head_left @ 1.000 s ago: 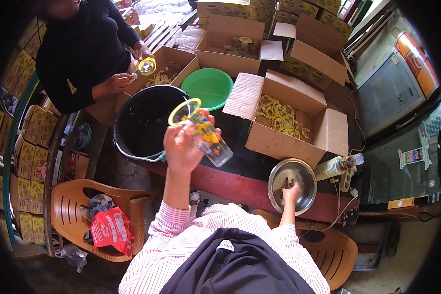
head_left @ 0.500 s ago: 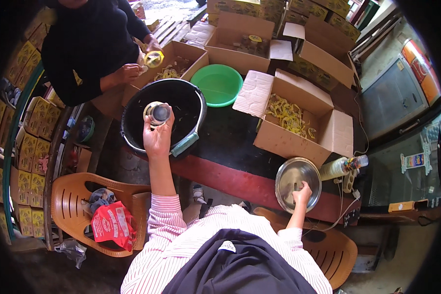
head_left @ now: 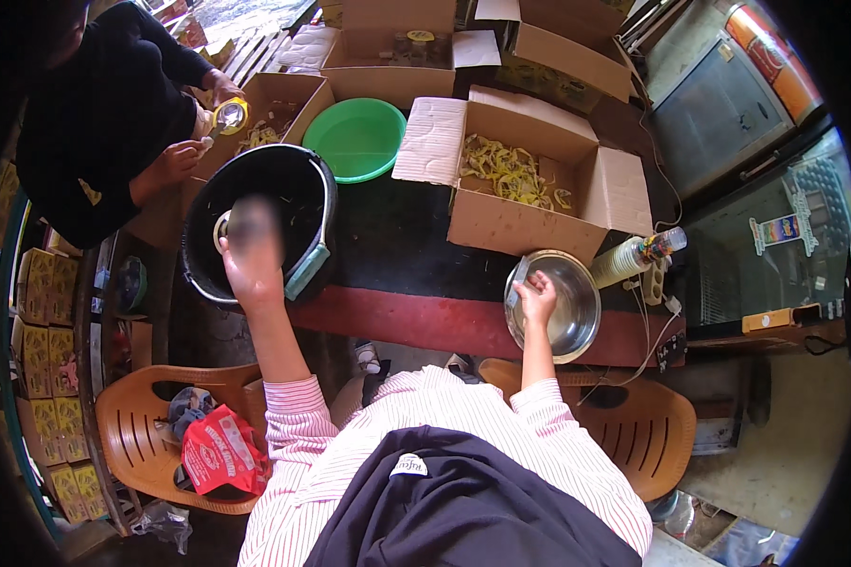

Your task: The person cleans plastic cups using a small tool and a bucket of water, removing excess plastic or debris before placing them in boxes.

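While our left hand [head_left: 252, 255] grips a pale-rimmed cup [head_left: 221, 230] over the black bucket [head_left: 304, 203] — rim toward nine o'clock, long axis blurred — our right hand [head_left: 537, 299]'s farther, three o'clock, can't tell its grip.

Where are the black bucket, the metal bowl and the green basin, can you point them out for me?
Black bucket [head_left: 258, 170], head view: on its far inner wall.
Metal bowl [head_left: 579, 307], head view: on its bare inside, right part.
Green basin [head_left: 355, 140], head view: on its inside, near the middle.
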Demonstrator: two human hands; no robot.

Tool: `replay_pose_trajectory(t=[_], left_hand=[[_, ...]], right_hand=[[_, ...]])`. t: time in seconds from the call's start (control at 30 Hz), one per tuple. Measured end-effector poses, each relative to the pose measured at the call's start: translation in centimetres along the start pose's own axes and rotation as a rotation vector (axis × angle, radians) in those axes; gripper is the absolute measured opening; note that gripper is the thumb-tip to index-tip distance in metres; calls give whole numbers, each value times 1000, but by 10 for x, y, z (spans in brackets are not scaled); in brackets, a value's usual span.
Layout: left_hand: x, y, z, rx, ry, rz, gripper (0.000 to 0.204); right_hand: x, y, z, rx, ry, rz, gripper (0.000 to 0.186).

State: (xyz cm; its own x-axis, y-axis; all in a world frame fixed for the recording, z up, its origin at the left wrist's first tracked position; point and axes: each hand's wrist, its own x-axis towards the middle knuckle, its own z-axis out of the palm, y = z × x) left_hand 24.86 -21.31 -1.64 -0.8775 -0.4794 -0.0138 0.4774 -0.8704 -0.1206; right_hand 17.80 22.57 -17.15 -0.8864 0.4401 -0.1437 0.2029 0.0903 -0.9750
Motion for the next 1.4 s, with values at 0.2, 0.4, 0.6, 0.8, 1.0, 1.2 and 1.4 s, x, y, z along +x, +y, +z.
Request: replay_pose_trajectory(t=[0.2,0.4,0.6,0.8,1.0,1.2,1.4], left_hand=[[-4,-1,4,41,49,66,34],[-10,-8,8,36,6,62,36],[-8,-9,6,50,47,62,39],[-8,-13,9,4,73,7,42],[-9,-10,9,27,111,21,44],[-8,-16,10,-27,70,-55,44],[-7,-14,2,-27,43,-54,46]], right_hand=[[-12,-6,19,-113,4,-19,66],[-10,-5,19,-147,44,-7,66],[-10,-3,17,-214,79,11,60],[-12,-4,14,-209,120,-24,53],[-29,-42,23,-491,425,-514,35],[-61,-154,92,-39,-49,-719,40],[-149,-259,187,9,-805,-1016,68]])
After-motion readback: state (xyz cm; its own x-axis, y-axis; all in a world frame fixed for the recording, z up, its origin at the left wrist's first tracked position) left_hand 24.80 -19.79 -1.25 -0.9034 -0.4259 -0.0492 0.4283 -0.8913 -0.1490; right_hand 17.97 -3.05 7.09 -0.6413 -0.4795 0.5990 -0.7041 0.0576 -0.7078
